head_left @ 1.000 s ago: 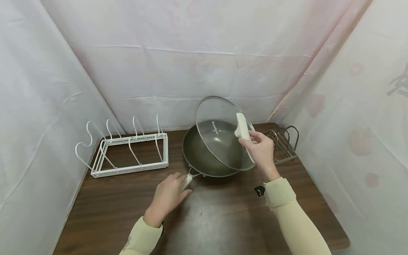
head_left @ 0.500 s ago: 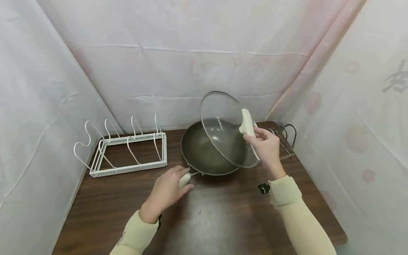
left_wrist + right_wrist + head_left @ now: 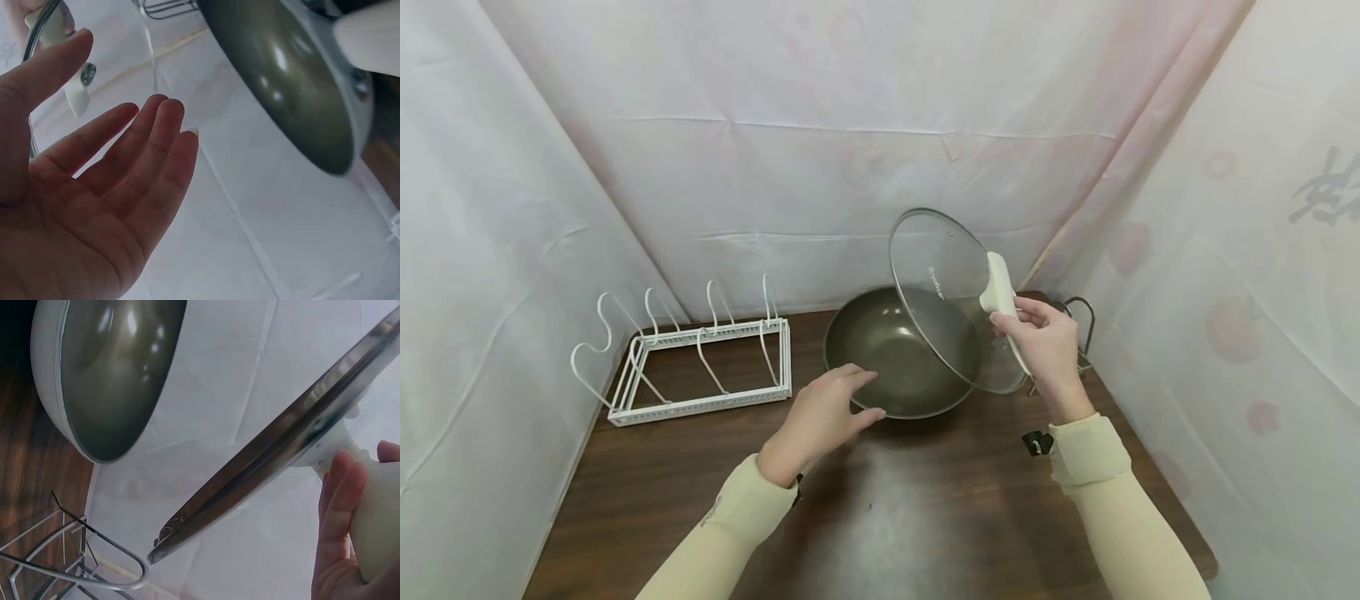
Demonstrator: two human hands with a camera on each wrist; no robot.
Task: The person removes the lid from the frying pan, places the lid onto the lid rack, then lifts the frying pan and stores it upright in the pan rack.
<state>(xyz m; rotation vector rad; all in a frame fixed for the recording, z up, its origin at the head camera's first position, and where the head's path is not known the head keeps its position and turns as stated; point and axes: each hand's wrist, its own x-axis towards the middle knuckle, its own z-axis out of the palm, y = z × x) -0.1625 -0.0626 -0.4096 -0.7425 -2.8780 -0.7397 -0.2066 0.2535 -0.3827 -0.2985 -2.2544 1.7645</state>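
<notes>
A dark wok (image 3: 872,337) with a light outer wall sits on the table. My left hand (image 3: 816,417) hovers over its near left rim with fingers spread, holding nothing. In the left wrist view the palm and relaxed fingers are plain, apart from the wok and its pale handle (image 3: 372,40); the head view hides that handle behind the hand. My right hand (image 3: 1051,346) grips the cream handle (image 3: 998,287) of a glass lid (image 3: 936,312). The lid is steeply tilted in the air, right of the wok, and partly overlaps it in the head view.
A white wire rack (image 3: 700,405) with upright hoops stands on the wooden table (image 3: 925,508) at the left. Behind the lid and right hand is a dark metal wire rack (image 3: 112,584). Pale curtains (image 3: 820,183) close off the back and both sides.
My left hand has let go of the wok's handle and moved up and right toward the rim. My right hand has carried the lid to the right, uncovering more of the wok.
</notes>
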